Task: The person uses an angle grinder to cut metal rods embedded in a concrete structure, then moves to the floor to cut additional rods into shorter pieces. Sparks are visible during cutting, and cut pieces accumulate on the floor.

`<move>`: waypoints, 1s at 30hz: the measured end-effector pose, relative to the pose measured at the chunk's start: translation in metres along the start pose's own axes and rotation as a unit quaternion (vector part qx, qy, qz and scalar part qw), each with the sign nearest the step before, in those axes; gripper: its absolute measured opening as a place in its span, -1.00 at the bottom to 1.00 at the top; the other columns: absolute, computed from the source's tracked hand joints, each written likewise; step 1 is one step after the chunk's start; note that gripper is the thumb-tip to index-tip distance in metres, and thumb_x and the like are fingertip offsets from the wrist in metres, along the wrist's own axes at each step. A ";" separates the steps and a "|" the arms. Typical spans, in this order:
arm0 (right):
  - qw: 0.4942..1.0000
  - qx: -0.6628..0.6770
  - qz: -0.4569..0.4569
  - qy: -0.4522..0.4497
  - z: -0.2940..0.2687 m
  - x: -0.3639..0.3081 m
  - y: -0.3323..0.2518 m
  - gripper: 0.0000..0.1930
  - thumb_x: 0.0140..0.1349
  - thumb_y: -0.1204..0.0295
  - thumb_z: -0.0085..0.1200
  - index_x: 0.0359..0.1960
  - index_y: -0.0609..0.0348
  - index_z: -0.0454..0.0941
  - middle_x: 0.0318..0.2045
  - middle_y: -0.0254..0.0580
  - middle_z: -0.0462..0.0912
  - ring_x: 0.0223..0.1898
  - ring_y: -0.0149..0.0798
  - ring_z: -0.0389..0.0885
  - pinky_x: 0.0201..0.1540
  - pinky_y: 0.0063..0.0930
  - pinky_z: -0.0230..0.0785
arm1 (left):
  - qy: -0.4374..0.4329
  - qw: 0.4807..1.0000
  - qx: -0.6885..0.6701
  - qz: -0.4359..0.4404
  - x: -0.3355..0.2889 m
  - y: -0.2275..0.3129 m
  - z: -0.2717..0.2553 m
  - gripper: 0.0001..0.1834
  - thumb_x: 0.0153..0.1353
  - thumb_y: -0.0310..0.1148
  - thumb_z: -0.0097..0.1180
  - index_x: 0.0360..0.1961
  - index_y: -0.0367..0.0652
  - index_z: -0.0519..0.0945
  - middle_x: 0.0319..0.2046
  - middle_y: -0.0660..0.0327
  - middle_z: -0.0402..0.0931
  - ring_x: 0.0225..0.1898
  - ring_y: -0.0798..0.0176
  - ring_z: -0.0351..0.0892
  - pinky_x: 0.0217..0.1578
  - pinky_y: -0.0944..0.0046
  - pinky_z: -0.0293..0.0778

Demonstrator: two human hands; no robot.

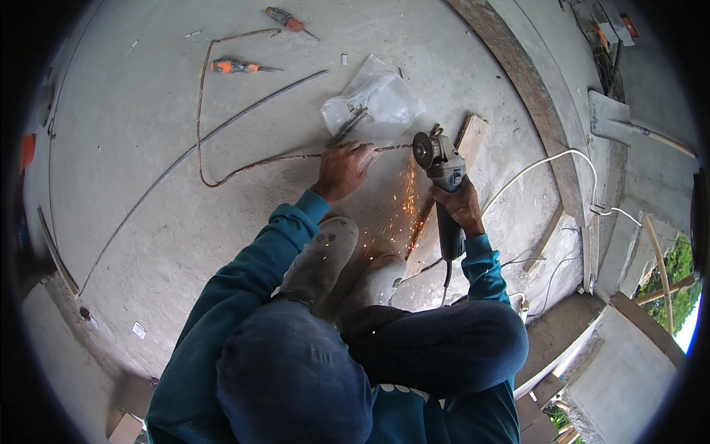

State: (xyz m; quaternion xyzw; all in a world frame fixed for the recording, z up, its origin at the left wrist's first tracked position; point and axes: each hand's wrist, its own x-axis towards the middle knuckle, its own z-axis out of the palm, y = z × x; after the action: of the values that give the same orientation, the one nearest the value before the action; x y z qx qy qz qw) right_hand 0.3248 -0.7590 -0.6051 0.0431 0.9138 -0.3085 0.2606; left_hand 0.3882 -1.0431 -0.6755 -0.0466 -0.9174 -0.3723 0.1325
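Observation:
My right hand (460, 206) is wrapped round the body of a grey angle grinder (447, 169). Its cutting disc (424, 150) meets the end of a thin rusty steel rod (281, 157), and orange sparks (409, 198) stream down toward my shoes. My left hand (345, 172) is closed round that rod a short way left of the disc. From there the rod runs left and bends up and back toward the far side. Beside my left hand lies a dark metal tool (349, 124), partly on a clear plastic bag (377, 100); its kind is unclear.
Two orange-handled screwdrivers (235, 66) lie on the concrete floor at the far left. A long grey rod (188, 152) crosses the left side. A wooden plank (472, 137) sits under the grinder. White cable (532, 164) curves at the right, near a shovel (610, 118).

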 end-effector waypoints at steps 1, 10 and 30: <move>1.000 -0.009 0.002 -0.003 -0.001 0.001 0.001 -0.36 -0.05 0.22 0.44 0.04 0.34 0.51 -0.21 -0.02 0.71 -0.24 -0.17 0.69 -0.14 -0.30 0.57 | 0.003 1.000 0.004 0.006 0.001 0.001 -0.001 -0.75 0.18 -0.37 0.24 -0.09 -0.10 0.64 -0.23 0.10 0.65 -0.25 -0.02 0.66 -0.22 0.06 0.56; 0.986 0.157 0.032 0.034 -0.005 -0.020 0.022 -0.45 0.00 0.25 0.40 0.01 0.27 0.57 -0.19 -0.17 0.70 -0.21 -0.31 0.63 -0.10 -0.41 0.48 | 0.025 0.999 -0.040 -0.011 0.021 0.000 -0.025 -0.68 0.22 -0.34 0.26 0.00 -0.09 0.60 -0.22 0.14 0.64 -0.16 -0.05 0.62 -0.15 0.08 0.54; 0.945 0.302 0.067 0.105 -0.020 -0.061 0.051 -0.50 0.02 0.27 0.39 0.00 0.23 0.59 -0.24 -0.28 0.66 -0.28 -0.38 0.58 -0.16 -0.44 0.46 | 0.003 1.000 -0.027 -0.009 -0.004 -0.016 -0.053 -0.86 0.19 -0.50 0.26 -0.22 -0.24 0.70 -0.31 0.07 0.62 -0.24 -0.03 0.61 -0.21 0.05 0.53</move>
State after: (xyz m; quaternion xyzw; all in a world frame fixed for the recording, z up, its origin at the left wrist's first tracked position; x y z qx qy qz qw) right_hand 0.3807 -0.7012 -0.5881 0.2129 0.7951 -0.5454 0.1579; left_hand 0.4006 -1.0909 -0.6510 -0.0407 -0.9070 -0.3983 0.1305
